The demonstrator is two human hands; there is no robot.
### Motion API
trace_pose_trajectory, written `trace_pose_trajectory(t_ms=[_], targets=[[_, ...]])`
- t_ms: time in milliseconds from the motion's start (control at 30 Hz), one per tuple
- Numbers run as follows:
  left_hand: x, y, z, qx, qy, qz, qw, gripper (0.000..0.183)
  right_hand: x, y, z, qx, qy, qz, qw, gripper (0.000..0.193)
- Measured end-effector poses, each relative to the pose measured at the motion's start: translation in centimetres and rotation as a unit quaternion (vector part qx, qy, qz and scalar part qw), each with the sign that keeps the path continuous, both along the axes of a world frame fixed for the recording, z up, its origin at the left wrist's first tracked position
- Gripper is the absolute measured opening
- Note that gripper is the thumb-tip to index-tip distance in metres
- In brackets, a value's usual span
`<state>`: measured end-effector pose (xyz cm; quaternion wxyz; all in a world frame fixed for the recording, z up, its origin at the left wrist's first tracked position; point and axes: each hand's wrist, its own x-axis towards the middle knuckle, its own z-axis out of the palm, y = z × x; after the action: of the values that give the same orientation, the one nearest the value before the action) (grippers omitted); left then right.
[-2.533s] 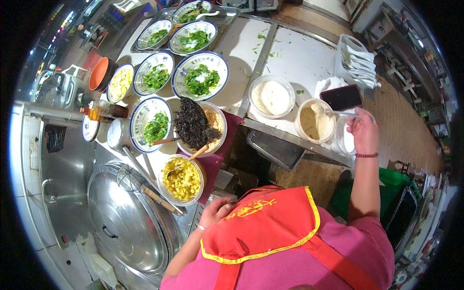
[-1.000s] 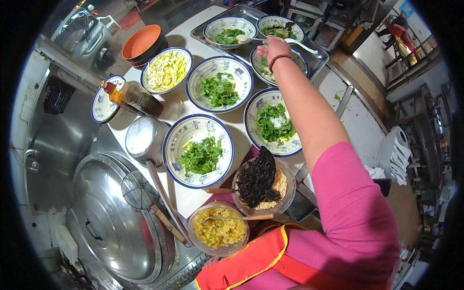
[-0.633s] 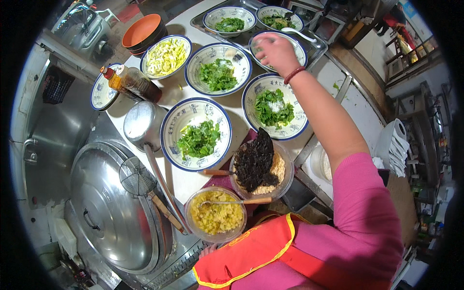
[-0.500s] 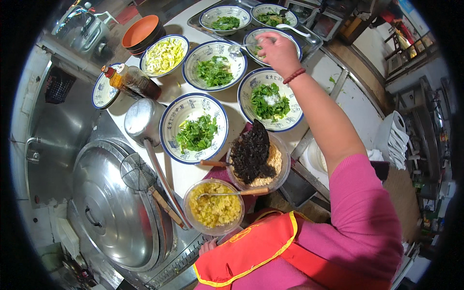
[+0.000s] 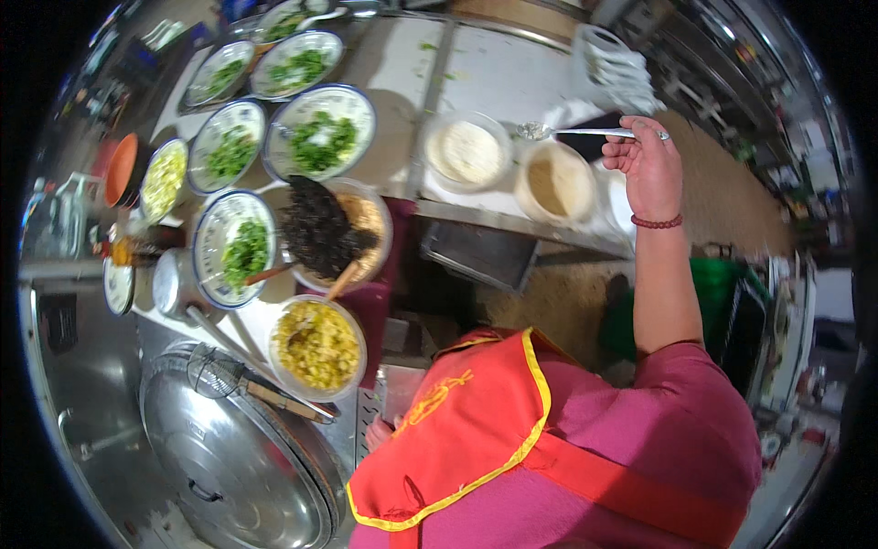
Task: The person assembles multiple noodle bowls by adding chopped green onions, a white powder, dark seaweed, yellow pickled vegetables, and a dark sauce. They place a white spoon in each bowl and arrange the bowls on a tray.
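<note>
My right hand (image 5: 647,160) is closed round the handle of a metal spoon (image 5: 590,132), held level at the right. The spoon's bowl hangs above and behind a tub of tan powder (image 5: 549,183). To its left is a tub of white powder (image 5: 468,153). My left hand (image 5: 377,432) shows only some fingertips beside the apron; the rest is hidden, so its grip cannot be made out. Bowls of chopped greens stand on the left, including one with white grains on top (image 5: 320,139) and one nearest me (image 5: 245,252).
A tub of yellow chopped pickle (image 5: 317,346) and a tub with dark seaweed-like flakes (image 5: 320,224) stand close to me. A large lidded steel pot (image 5: 219,457), a wire strainer (image 5: 215,371) and a long-handled metal ladle (image 5: 174,284) are on the left. White spoons (image 5: 622,73) fill a rack at the back.
My right hand has swung with the spoon from above the far bowls to the powder tubs on the right. The view has turned right, so the bowls appear further left.
</note>
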<state>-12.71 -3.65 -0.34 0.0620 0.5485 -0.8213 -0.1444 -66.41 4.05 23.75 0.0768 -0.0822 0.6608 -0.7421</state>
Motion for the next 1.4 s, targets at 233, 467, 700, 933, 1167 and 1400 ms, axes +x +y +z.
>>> trace_pose_trajectory(t_ms=[233,467,700,933,1167,1400], targets=[[-1.0,-0.4,1.8,0.012,0.02,-0.019,1.0,0.045,3.2,7.0,-5.7,0.147,0.065,-0.004,0.987,0.019],[-1.2,-0.8,2.6,0.039,0.012,-0.034,0.999,0.045,4.3,6.5,-9.1,0.238,-0.031,0.056,0.969,0.02],[-1.4,0.2,2.6,-0.014,0.023,-0.024,0.999,0.045,3.4,7.6,-10.7,0.051,-0.161,0.016,0.986,0.024],[-2.0,0.2,3.5,-0.002,0.008,-0.003,1.0,0.045,1.0,8.7,-8.4,-0.054,-0.206,-0.064,0.975,0.025],[-2.0,-0.2,3.6,-0.009,0.033,-0.012,0.999,0.044,1.6,-0.8,-3.3,-0.074,-0.113,0.085,0.987,0.026],[-1.8,-0.7,4.0,0.068,0.044,0.002,0.997,0.044,3.8,-17.0,-6.0,-0.087,-0.189,0.215,0.954,0.025]])
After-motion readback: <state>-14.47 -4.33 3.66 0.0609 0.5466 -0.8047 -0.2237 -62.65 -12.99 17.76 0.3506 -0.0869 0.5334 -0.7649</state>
